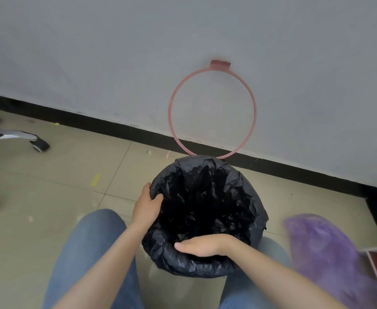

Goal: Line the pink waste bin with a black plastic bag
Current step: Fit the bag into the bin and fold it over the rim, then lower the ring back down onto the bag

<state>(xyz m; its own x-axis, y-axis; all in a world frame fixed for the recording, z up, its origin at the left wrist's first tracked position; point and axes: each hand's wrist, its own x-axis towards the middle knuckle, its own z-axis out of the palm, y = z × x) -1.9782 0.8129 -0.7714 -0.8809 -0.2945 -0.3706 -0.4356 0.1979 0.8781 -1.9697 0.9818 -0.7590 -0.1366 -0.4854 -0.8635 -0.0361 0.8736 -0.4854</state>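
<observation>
Bag (205, 197): black plastic, opened out inside the bin, mouth folded outward over the rim all round; crinkled, glossy, interior dark, bottom not visible.
Bin: on the tiled floor between the knees, near the wall; body fully covered by the bag, pink not visible from this angle.
Ring (213, 112): pink hoop with a tab at the top, upright against the wall just behind the bin, lower edge hidden behind the bag's far rim.
Left hand (147, 208): on the left side of the rim, thumb inside the mouth, fingers outside, pinching the folded bag edge.
Right hand (203, 245): on the near rim, palm down, fingers pointing left and curled over the fold into the mouth; pressed on the plastic, true grip cannot be told.
Knees (93, 241): blue jeans, one each side of the bin; right one mostly hidden behind the forearm.
Floor (60, 175): beige tiles, small scraps and a yellow tape piece scattered left of the bin.
Wall (116, 52): grey, black skirting along the base.
Chair base (15, 137): chrome leg with black castors, far left, well apart from the bin.
Purple bag (323, 253): blurred, translucent, right of the bin, beside a white-edged panel at the frame corner.
</observation>
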